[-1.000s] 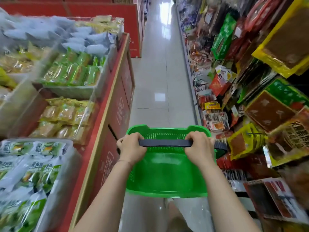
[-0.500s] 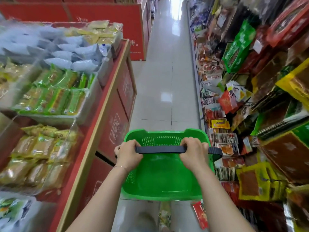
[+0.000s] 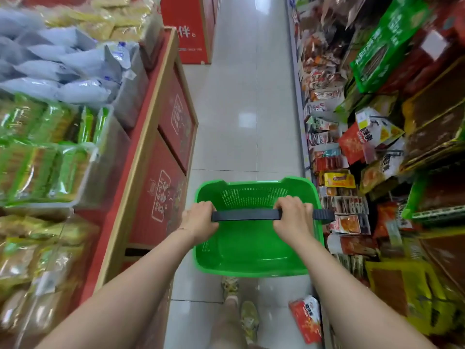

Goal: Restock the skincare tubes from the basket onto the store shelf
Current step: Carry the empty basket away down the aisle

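Head view: the left hand [image 3: 200, 221] and right hand [image 3: 293, 219] each grip an end of the dark handle [image 3: 245, 214], spread apart, probably to keep the green basket [image 3: 254, 195] level over the aisle floor [image 3: 234, 109]; no tubes show inside it; a snack shelf [image 3: 352, 147] stands just to its right.

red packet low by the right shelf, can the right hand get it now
Probably not yet: the right hand grips the basket handle, and the red packet lies well below it, near the floor.
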Tool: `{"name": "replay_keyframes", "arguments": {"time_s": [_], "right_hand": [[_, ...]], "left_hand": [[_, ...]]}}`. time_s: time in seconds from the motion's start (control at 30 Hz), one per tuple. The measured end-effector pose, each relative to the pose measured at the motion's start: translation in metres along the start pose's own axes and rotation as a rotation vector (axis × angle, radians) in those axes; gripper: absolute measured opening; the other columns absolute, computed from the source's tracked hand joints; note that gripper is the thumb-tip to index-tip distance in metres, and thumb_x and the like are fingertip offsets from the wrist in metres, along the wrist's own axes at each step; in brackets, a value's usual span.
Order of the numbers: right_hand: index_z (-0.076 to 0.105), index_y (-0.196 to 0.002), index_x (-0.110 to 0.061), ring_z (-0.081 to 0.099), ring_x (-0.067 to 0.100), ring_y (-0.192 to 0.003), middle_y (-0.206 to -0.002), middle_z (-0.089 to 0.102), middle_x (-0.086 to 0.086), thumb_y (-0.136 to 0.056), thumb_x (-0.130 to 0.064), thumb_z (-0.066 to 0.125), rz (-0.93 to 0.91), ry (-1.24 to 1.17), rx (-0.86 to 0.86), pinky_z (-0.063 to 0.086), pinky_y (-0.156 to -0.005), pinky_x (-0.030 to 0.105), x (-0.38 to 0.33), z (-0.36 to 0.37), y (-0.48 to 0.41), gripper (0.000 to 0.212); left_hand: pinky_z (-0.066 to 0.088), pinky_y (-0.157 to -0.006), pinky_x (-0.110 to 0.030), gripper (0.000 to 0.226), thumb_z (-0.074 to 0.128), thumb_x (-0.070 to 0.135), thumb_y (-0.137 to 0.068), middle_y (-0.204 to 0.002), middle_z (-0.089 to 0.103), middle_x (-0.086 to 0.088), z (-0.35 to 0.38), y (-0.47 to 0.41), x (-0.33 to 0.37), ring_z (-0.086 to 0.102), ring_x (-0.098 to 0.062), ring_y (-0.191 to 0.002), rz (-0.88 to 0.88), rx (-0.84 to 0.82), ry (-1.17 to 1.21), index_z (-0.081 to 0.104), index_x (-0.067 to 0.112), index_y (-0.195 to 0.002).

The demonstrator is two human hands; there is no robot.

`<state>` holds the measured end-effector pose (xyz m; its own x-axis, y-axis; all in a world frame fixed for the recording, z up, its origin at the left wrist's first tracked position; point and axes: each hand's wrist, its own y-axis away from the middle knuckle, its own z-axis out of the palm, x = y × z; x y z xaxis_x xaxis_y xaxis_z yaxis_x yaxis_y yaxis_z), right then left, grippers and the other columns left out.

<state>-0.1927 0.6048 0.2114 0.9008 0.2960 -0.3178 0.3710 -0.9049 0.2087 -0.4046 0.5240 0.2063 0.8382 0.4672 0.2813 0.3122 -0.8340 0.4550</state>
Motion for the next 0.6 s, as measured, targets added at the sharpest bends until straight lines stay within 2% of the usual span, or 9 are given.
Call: {"name": "replay_keyframes", "arguments": {"time_s": [0.1, 0.23, 0.4, 0.53, 0.6], "right_hand": [[0.048, -0.082, -0.025, 0.046, 0.017, -0.092, -0.085, 0.046, -0.009, -0.079, -0.010, 0.057, 0.015, 0.040, -0.041, 0.023, -0.076, 0.031, 0.007, 0.021, -0.031, 0.018], [0.044, -0.088, -0.025, 0.049, 0.018, -0.099, -0.092, 0.049, -0.007, -0.084, -0.018, 0.056, -0.048, 0.178, -0.186, 0.030, -0.086, 0.033, 0.025, 0.053, -0.067, 0.014], [0.047, -0.105, -0.018, 0.047, 0.023, -0.106, -0.110, 0.053, 0.001, -0.088, -0.018, 0.052, -0.153, 0.317, -0.318, 0.031, -0.092, 0.037, 0.047, 0.093, -0.106, 0.018], [0.045, -0.109, -0.017, 0.046, 0.025, -0.110, -0.114, 0.051, 0.003, -0.090, -0.019, 0.048, -0.203, 0.366, -0.360, 0.031, -0.096, 0.040, 0.059, 0.127, -0.122, 0.020], [0.044, -0.108, -0.017, 0.046, 0.025, -0.109, -0.114, 0.051, 0.003, -0.090, -0.018, 0.047, -0.227, 0.360, -0.375, 0.031, -0.093, 0.039, 0.064, 0.146, -0.130, 0.018]], "left_hand": [[0.042, -0.080, -0.034, 0.019, 0.058, 0.022, -0.087, -0.103, 0.053, -0.003, 0.004, -0.032, -0.005, 0.052, -0.023, -0.097, 0.037, -0.102, -0.044, 0.052, 0.016, -0.105], [0.044, -0.089, -0.039, 0.029, 0.057, 0.024, -0.088, -0.115, 0.049, -0.005, 0.021, -0.070, -0.016, 0.048, -0.024, -0.105, 0.137, -0.255, -0.163, 0.047, 0.016, -0.114], [0.042, -0.091, -0.041, 0.028, 0.056, 0.022, -0.088, -0.114, 0.049, -0.003, 0.046, -0.117, -0.027, 0.045, -0.023, -0.105, 0.185, -0.316, -0.227, 0.045, 0.018, -0.114], [0.040, -0.085, -0.037, 0.025, 0.053, 0.017, -0.090, -0.115, 0.049, -0.003, 0.066, -0.149, -0.037, 0.045, -0.023, -0.105, 0.214, -0.334, -0.267, 0.044, 0.016, -0.114], [0.039, -0.082, -0.037, 0.024, 0.052, 0.017, -0.091, -0.116, 0.049, -0.004, 0.079, -0.164, -0.042, 0.046, -0.023, -0.106, 0.209, -0.331, -0.285, 0.043, 0.016, -0.113]]}}
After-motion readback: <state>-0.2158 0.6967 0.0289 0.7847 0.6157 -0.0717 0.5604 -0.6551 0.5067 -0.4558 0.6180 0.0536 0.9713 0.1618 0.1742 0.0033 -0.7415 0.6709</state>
